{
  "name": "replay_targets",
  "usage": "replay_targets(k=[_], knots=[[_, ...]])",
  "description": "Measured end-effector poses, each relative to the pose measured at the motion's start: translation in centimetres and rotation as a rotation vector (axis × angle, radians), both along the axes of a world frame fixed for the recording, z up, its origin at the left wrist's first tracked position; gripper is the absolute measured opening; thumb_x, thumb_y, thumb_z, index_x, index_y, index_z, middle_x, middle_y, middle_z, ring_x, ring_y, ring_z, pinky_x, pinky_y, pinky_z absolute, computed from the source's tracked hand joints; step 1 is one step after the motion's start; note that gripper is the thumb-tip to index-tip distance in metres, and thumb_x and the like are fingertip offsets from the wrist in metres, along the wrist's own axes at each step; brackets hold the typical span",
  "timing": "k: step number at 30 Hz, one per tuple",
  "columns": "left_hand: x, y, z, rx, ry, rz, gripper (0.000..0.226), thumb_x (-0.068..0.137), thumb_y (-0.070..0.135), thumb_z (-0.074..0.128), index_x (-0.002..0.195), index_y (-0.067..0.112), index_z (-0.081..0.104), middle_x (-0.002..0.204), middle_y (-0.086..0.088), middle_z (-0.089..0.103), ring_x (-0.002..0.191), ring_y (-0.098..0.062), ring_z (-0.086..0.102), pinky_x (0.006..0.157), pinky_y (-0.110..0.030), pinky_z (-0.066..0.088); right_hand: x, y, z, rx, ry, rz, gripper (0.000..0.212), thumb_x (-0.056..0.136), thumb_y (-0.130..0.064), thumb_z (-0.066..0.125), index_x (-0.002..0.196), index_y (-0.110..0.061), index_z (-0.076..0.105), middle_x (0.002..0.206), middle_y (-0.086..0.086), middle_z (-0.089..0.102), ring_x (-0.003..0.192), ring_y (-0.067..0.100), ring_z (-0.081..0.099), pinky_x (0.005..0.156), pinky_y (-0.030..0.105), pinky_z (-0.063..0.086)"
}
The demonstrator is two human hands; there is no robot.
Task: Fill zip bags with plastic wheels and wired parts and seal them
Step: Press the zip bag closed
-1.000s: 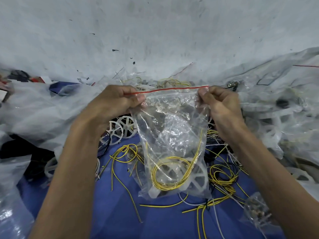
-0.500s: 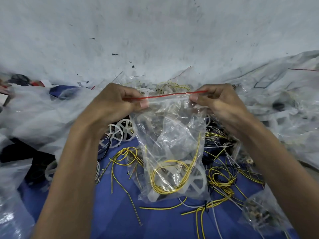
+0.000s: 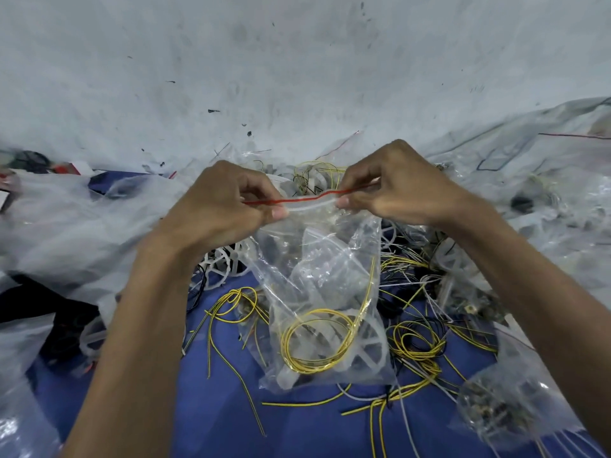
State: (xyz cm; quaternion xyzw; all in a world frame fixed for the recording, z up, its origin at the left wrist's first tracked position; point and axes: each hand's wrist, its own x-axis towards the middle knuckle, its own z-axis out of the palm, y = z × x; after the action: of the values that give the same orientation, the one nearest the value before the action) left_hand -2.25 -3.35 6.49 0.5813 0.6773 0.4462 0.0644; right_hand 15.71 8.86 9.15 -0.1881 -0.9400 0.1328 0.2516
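Slid inward along the bag's [image 3: 317,292] crosswise red strip [image 3: 297,199], pinching it with left hand [image 3: 224,206] and right hand [image 3: 396,190], equally near.

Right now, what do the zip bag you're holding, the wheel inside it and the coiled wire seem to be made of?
The zip bag: thin clear plastic film, glossy; it crinkles and glints. The wheel: likely rigid moulded plastic, whitish, dull; spokes keep their shape. The coiled wire: yellow, dark-striped sheath, probably plastic insulation, slightly shiny; the core is hidden.
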Motion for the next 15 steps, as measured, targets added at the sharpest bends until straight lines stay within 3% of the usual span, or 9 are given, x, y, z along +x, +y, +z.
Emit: replay_targets(k=[3, 5, 7, 12, 15], knots=[[0.3, -0.1, 0.2, 0.015, 0.052, -0.029, 0.018, 0.075, 0.019, 0.077, 0.066, 0.031, 0.067, 0.063, 0.014, 0.064, 0.05, 0.009, 0.052, 0.051, -0.002, 0.036, -0.3, -0.3, 0.0, 0.035, -0.026, -0.005, 0.011, 0.079, -0.021, 0.073, 0.088, -0.015, 0.076, 0.078, 0.001, 0.073, 0.076, 0.01, 0.064, 0.07, 0.025, 0.05], [0.3, 0.0, 0.2, 0.049, 0.065, -0.036, 0.018, 0.076, 0.02, 0.076, 0.066, 0.032, 0.066, 0.065, 0.013, 0.065, 0.055, 0.007, 0.053, 0.055, -0.004, 0.038, -0.6, -0.5, 0.1, -0.018, 0.017, 0.048, 0.013, 0.078, -0.021, 0.073, 0.09, -0.014, 0.075, 0.079, 0.0, 0.072, 0.074, 0.005, 0.063, 0.068, 0.017, 0.047], [0.5, 0.2, 0.1, 0.072, 0.083, -0.058, 0.02, 0.076, 0.019, 0.076, 0.067, 0.033, 0.065, 0.067, 0.014, 0.065, 0.06, 0.005, 0.055, 0.061, -0.007, 0.041, -1.0, -0.7, -0.1, -0.007, 0.029, 0.079, 0.01, 0.08, -0.02, 0.072, 0.088, -0.014, 0.075, 0.076, 0.0, 0.071, 0.07, 0.009, 0.062, 0.065, 0.022, 0.047], [1.2, 0.8, -0.4, 0.112, 0.205, -0.042, 0.032, 0.076, 0.01, 0.076, 0.064, 0.036, 0.059, 0.062, 0.017, 0.059, 0.059, 0.007, 0.054, 0.058, -0.005, 0.037, -1.9, -0.8, -0.6, 0.22, -0.009, 0.115, 0.005, 0.082, -0.013, 0.068, 0.078, -0.01, 0.07, 0.07, -0.001, 0.065, 0.064, 0.019, 0.059, 0.061, 0.037, 0.048], [1.4, 0.9, -0.5, 0.137, 0.245, 0.013, 0.038, 0.075, 0.012, 0.076, 0.061, 0.04, 0.055, 0.063, 0.019, 0.058, 0.06, 0.003, 0.054, 0.062, -0.016, 0.041, -2.0, -0.9, -0.7, 0.259, -0.018, 0.11, 0.006, 0.081, -0.017, 0.067, 0.079, -0.012, 0.071, 0.069, -0.004, 0.065, 0.062, 0.014, 0.057, 0.06, 0.032, 0.049]])
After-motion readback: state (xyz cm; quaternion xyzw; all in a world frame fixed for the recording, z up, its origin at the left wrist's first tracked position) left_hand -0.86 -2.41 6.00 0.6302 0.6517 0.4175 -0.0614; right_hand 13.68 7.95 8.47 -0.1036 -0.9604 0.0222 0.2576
